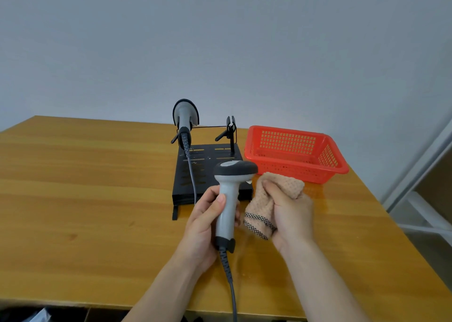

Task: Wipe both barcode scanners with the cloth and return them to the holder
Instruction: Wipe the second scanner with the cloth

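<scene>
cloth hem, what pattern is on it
Black-and-white checked trim on the peach cloth, seen in the head view.

Nothing legible is showing: the held scanner [228, 199], the docked scanner [184, 116], the holder [208, 174], the cloth [264, 199] and the red basket [293, 172] are bearing no readable text, label, brand or number.

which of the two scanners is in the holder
The far scanner, hung on the left cradle of the holder. The near scanner is off it, gripped by the left hand.
</scene>
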